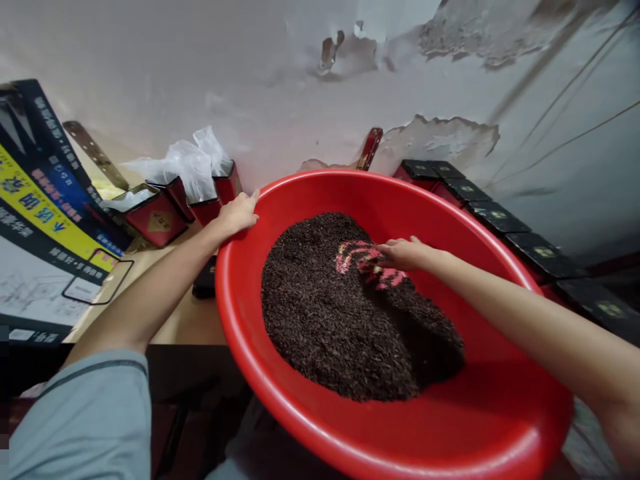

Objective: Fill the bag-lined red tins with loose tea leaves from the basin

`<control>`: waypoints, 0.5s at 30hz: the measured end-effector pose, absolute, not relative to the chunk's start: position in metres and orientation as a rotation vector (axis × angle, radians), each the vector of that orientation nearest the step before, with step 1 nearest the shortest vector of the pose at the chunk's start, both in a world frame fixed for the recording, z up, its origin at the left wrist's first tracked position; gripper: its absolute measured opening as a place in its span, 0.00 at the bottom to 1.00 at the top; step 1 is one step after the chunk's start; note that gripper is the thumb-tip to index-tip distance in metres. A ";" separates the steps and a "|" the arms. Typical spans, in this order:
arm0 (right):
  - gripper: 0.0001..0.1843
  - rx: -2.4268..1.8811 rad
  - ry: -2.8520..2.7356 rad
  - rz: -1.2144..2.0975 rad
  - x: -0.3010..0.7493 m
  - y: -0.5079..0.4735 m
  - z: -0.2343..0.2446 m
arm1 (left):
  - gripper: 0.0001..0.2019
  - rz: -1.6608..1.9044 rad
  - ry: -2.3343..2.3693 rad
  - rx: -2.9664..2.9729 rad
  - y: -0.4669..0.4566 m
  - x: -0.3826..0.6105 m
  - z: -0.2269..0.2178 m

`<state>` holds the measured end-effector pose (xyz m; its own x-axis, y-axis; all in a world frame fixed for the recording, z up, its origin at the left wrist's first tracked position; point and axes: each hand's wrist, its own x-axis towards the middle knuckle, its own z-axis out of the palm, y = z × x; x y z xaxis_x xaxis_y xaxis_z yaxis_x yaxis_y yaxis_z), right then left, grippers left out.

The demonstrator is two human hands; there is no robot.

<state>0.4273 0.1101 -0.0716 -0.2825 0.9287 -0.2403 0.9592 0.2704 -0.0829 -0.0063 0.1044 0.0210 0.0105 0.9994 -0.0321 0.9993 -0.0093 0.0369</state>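
Note:
A large red plastic basin (pixel 310 400) fills the middle of the view, tilted toward me. A heap of dark loose tea leaves (pixel 325 313) lies in it. My left hand (pixel 239 213) grips the basin's far left rim, fingers closed over the edge. My right hand (pixel 407 254) reaches into the basin and is closed on a red slotted scoop (pixel 363 259) half buried in the leaves.
Several red tins (pixel 159 223) lined with clear plastic bags (pixel 187 167) stand at the back left. A row of black-lidded boxes (pixel 495 217) runs along the right. A printed cardboard box (pixel 45 220) is at the left. The peeling wall (pixel 300 80) is close behind.

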 end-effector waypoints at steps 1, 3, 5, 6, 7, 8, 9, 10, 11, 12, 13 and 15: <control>0.28 1.759 2.336 -0.231 0.438 0.111 -0.066 | 0.40 0.013 2.171 2.198 0.105 -0.008 0.021; 0.27 1.777 2.279 -0.114 0.457 0.115 -0.057 | 0.40 0.047 2.177 2.193 0.108 -0.015 0.020; 0.26 1.767 2.260 -0.042 0.470 0.121 -0.052 | 0.41 0.083 2.197 2.187 0.111 -0.025 0.018; 0.25 1.738 2.266 -0.023 0.473 0.124 -0.051 | 0.41 0.096 2.213 2.182 0.113 -0.032 0.018; 0.24 1.698 2.281 -0.007 0.475 0.129 -0.052 | 0.40 0.106 2.231 2.177 0.115 -0.039 0.017; 0.24 1.653 2.303 0.008 0.475 0.135 -0.053 | 0.40 0.118 2.248 2.174 0.118 -0.047 0.016; 0.24 1.614 2.328 0.020 0.473 0.141 -0.055 | 0.40 0.131 2.263 2.171 0.120 -0.055 0.016; 0.25 1.587 2.350 0.028 0.471 0.148 -0.057 | 0.40 0.144 2.275 2.168 0.123 -0.062 0.016; 0.25 1.571 2.369 0.029 0.467 0.155 -0.058 | 0.40 0.157 2.284 2.162 0.127 -0.068 0.016; 0.26 1.563 2.385 0.025 0.462 0.162 -0.059 | 0.40 0.165 2.289 2.157 0.130 -0.074 0.016; 0.26 1.561 2.392 0.017 0.458 0.168 -0.058 | 0.40 0.170 2.287 2.155 0.133 -0.078 0.016; 0.27 1.556 2.377 0.019 0.448 0.177 -0.052 | 0.40 0.166 2.284 2.150 0.137 -0.083 0.016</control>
